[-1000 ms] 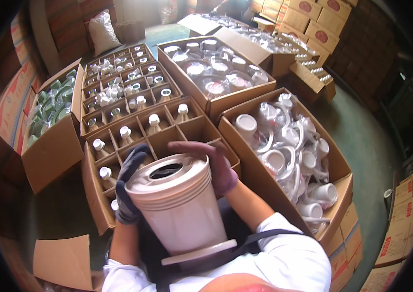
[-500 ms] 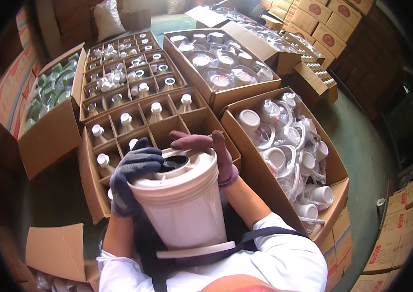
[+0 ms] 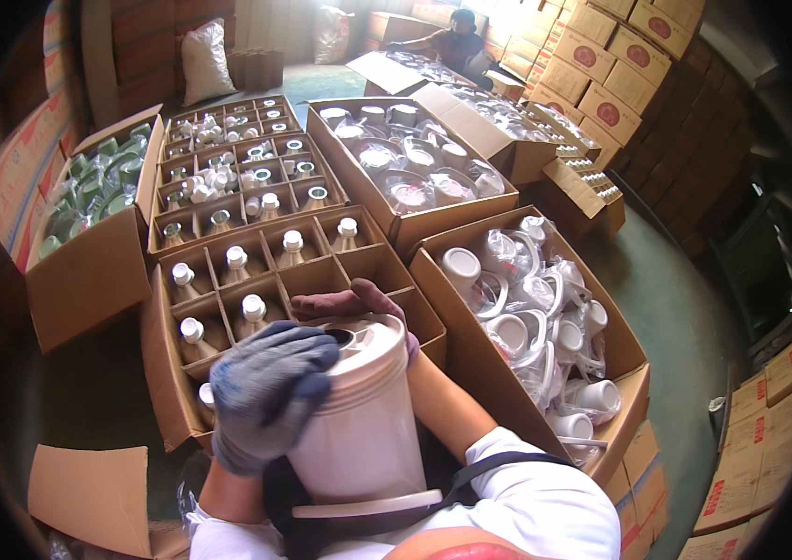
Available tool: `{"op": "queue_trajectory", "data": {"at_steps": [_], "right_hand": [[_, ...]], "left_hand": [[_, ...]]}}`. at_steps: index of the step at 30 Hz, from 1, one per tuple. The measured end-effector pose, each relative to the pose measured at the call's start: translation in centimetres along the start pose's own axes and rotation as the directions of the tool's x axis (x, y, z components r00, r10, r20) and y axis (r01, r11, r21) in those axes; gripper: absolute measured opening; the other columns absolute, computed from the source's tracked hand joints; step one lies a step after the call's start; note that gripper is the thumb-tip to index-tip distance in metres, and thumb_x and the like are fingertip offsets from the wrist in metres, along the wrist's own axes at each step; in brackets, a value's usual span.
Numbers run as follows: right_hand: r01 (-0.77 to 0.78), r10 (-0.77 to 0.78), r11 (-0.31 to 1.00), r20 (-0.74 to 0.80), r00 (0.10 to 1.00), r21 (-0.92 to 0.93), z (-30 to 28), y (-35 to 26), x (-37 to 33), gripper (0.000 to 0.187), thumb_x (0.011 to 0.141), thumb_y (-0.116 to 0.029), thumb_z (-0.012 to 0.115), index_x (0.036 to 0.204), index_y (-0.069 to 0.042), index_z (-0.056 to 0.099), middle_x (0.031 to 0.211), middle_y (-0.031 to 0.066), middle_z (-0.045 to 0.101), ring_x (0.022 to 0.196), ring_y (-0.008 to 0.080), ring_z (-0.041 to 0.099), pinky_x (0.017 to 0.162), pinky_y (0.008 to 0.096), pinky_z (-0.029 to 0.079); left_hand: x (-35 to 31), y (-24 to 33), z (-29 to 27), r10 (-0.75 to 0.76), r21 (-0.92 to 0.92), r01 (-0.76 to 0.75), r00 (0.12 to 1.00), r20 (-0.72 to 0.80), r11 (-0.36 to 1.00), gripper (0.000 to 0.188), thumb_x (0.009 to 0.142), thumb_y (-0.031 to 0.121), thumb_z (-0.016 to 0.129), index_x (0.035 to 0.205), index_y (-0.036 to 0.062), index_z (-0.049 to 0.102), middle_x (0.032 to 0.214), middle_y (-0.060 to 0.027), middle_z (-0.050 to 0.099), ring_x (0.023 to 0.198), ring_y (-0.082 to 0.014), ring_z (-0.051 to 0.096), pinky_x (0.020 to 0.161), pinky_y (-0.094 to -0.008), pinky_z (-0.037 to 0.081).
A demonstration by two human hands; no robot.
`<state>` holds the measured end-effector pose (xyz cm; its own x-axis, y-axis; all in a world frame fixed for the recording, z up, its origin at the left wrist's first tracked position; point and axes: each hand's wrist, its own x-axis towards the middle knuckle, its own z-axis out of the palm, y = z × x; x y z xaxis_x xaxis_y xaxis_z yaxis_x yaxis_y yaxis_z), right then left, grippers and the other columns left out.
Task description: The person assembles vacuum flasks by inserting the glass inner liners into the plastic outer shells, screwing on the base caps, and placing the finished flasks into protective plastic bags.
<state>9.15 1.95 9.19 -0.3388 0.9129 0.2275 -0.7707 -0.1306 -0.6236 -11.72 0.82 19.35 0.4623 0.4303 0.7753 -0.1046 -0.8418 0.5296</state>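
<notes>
A white bucket-shaped plastic container (image 3: 359,439) with a wide base flange rests against my body. A dark round opening (image 3: 340,337) shows in its lid. My left hand (image 3: 270,397), in a blue-grey glove and slightly blurred, curls over the lid's left side, its fingertips close to the opening. Whether something small is between those fingers is hidden. My right hand (image 3: 359,301), in a maroon glove, lies along the lid's far right edge with fingers stretched to the left. Just beyond it, white-capped bottles (image 3: 253,313) stand in a divided carton (image 3: 165,373).
An open carton (image 3: 471,350) of bagged white handled parts stands at right, another (image 3: 396,224) behind it. Green parts (image 3: 102,182) fill a carton at left. More bottles stand in a far divided carton (image 3: 247,201). Stacked boxes (image 3: 592,65) and a person (image 3: 459,47) are at the back.
My left hand has curled further over the lid toward its opening. The right hand's fingers have shifted left. The view has tilted up slightly, bringing the far person fully into sight.
</notes>
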Motion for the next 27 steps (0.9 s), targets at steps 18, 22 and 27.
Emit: {"op": "queue_trajectory", "data": {"at_steps": [18,22,27], "right_hand": [[0.346,0.658,-0.143,0.173,0.733,-0.927,20.5,-14.1,-3.9,0.032,0.089,-0.017,0.064,0.121,-0.014,0.066,0.118,0.0104,0.057,0.112,0.0245,0.055,0.095,0.0353,0.045],[0.492,0.612,-0.437,0.152,0.776,-0.753,23.3,-12.2,-4.3,0.020,0.084,-0.023,0.068,0.098,-0.010,0.072,0.100,0.0093,0.064,0.095,0.0262,0.060,0.084,0.0391,0.047],[0.113,0.268,-0.880,-0.285,0.920,-0.462,24.1,-10.5,-6.2,0.043,0.088,-0.043,0.054,0.072,-0.006,0.071,0.073,0.0124,0.067,0.068,0.0301,0.064,0.067,0.0414,0.048]], "left_hand": [[-6.6,-3.8,12.1,-0.253,-0.790,0.496,0.763,0.594,-0.359,0.043,0.102,0.023,0.039,0.137,-0.0017,0.041,0.139,-0.0132,0.047,0.125,-0.0211,0.048,0.105,-0.0337,0.039],[-7.5,-3.5,11.5,-0.258,-0.783,0.518,0.750,0.610,-0.345,0.041,0.101,0.023,0.043,0.135,-0.0009,0.044,0.136,-0.0131,0.050,0.122,-0.0212,0.050,0.103,-0.0336,0.041],[-11.3,-5.1,9.4,-0.406,-0.813,0.569,0.719,0.564,-0.120,0.039,0.100,0.024,0.047,0.132,0.0002,0.047,0.132,-0.0130,0.054,0.118,-0.0213,0.053,0.100,-0.0334,0.043]]}}
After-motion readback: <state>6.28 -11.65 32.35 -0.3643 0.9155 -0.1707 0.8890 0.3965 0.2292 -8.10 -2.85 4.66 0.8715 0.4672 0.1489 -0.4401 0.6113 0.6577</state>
